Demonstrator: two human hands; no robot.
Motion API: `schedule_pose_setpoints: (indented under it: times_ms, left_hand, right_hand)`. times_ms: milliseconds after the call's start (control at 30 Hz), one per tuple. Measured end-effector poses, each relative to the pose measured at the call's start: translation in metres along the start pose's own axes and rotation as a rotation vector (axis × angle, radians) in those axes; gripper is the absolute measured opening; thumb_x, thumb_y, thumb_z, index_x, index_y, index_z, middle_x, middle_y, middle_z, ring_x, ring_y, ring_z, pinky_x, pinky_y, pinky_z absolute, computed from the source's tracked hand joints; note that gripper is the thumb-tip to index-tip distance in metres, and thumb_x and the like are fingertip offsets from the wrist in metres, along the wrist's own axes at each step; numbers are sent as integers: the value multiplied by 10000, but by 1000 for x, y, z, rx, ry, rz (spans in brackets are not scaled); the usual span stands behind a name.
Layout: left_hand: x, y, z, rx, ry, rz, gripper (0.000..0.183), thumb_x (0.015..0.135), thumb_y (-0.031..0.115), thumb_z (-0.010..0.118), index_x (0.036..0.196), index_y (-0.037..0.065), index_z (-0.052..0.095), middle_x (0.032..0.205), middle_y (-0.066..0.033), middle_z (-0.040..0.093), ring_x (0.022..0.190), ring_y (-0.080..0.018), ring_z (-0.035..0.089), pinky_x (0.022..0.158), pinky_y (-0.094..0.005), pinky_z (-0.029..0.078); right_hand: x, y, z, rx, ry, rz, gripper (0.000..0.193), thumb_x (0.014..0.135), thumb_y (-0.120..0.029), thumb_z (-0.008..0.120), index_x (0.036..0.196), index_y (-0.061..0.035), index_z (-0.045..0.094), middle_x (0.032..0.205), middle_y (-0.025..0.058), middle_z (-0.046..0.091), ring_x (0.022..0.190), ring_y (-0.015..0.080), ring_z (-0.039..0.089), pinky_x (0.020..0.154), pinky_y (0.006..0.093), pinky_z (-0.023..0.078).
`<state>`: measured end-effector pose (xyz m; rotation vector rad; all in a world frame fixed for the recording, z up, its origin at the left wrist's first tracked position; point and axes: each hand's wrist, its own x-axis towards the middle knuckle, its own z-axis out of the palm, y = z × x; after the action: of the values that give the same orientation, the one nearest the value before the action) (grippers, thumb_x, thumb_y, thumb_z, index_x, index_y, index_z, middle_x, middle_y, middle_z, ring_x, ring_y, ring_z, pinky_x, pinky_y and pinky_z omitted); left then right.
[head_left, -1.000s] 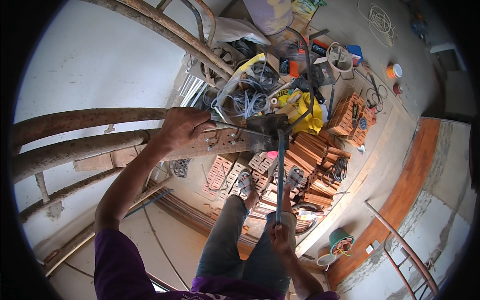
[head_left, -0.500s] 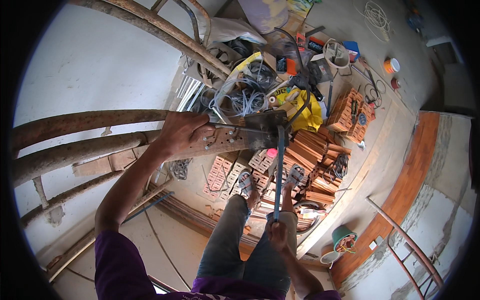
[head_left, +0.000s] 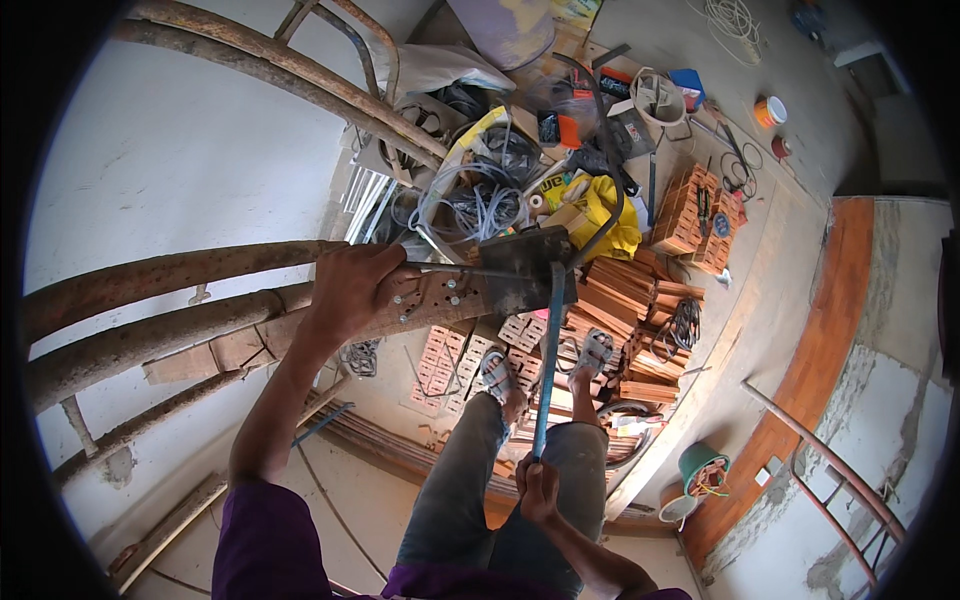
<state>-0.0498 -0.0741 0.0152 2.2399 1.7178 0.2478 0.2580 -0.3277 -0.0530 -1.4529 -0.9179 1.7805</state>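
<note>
My left hand (head_left: 355, 290) is closed around a thin metal rod (head_left: 450, 268), at the end of a wooden board (head_left: 425, 303) with several bolts in it. The rod runs along the board to a dark metal plate (head_left: 500, 258) at its right end. My right hand (head_left: 538, 492) grips the lower end of a long blue metal bar (head_left: 550, 350) in front of my legs. The bar's upper end meets the right side of the plate, beside the rod's tip. How the bar engages the rod is too small to tell.
Rusty scaffold pipes (head_left: 170, 275) support the board at left. My sandalled feet stand on hollow bricks (head_left: 640, 300). Behind lie a yellow bag (head_left: 610, 230), coiled clear hose (head_left: 490, 205) and a pail (head_left: 660, 97). A green bucket (head_left: 700, 465) stands at right.
My right hand has drawn the blue bar's lower end a little to the left and nearer my body, so the bar slants more. My left hand keeps its grip on the rod.
</note>
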Motion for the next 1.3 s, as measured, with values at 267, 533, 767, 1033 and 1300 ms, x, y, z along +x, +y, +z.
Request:
schedule_pose_setpoints:
  times_ms: [267, 533, 767, 1033, 1300]
  left_hand:
    - [-2, -1, 9, -74, 68, 2, 120, 839, 205, 674, 803, 103, 621, 686, -65, 630, 609, -286, 603, 549, -409, 442]
    - [11, -20, -2, -86, -63, 141, 83, 825, 139, 652, 779, 85, 610, 679, -77, 632, 593, -299, 599, 529, -421, 452]
    - [8, -21, -8, -24, -62, 144, 73, 793, 91, 668, 755, 81, 607, 651, -71, 614, 569, -263, 602, 512, -387, 462]
    - [-11, -40, -13, -23, -38, 130, 143, 800, 144, 691, 778, 90, 560, 607, -69, 566, 554, -245, 580, 487, -398, 440]
    - [3, -43, -6, -40, -92, 132, 113, 811, 163, 675, 782, 73, 614, 675, -82, 600, 619, -276, 613, 530, -411, 467]
  right_hand:
    - [-2, -3, 47, 225, 26, 10, 575, 996, -566, 347, 694, -80, 405, 515, -27, 359, 418, 46, 315, 408, 236, 219]
    - [6, 17, 9, 191, -51, 50, 552, 990, -569, 384, 729, -84, 410, 513, -34, 338, 419, 48, 293, 405, 245, 212]
    - [11, -42, -91, -132, -178, 191, 627, 975, -615, 355, 685, -72, 476, 510, -30, 407, 413, 58, 373, 388, 234, 276]
    - [35, -86, -150, -197, -362, 238, 610, 955, -637, 405, 694, -86, 422, 500, -34, 344, 422, 51, 311, 391, 242, 221]
    - [37, -93, -163, -199, -381, 269, 593, 984, -583, 401, 643, -98, 412, 520, -49, 351, 473, 54, 335, 419, 269, 236]
